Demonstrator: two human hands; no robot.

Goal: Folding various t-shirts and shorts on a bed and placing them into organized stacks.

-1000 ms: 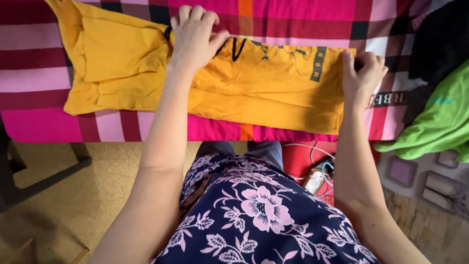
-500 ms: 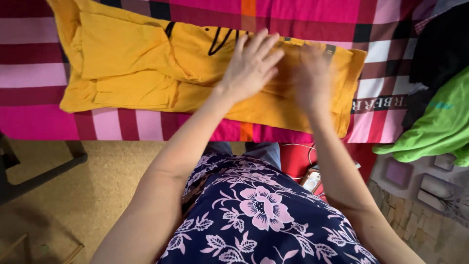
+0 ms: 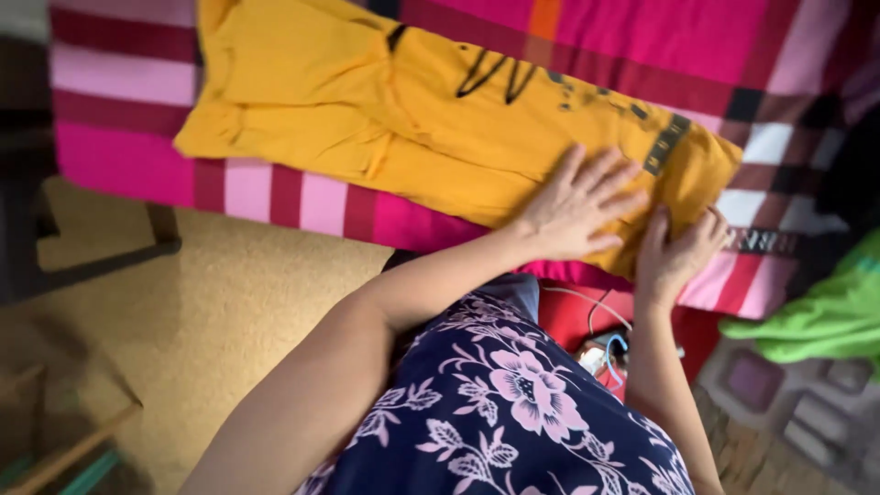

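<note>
A yellow-orange t-shirt (image 3: 440, 119) with black print lies folded lengthwise on a pink, red and white checked bedcover (image 3: 275, 188). My left hand (image 3: 582, 203) presses flat on the shirt's lower right part, fingers spread. My right hand (image 3: 676, 249) curls around the shirt's bottom hem at the right end, by the bed's edge. The shirt's sleeve part lies folded in at the left.
A green garment (image 3: 825, 307) and a dark garment (image 3: 857, 170) lie on the right. Below the bed edge are a tan floor (image 3: 202, 312), a red item with white cables (image 3: 596, 335) and dark furniture legs (image 3: 101, 261) at the left.
Both hands slid right and down along the shirt. The left hand now presses flat near the right end and the right hand has taken the hem. The camera view tilted.
</note>
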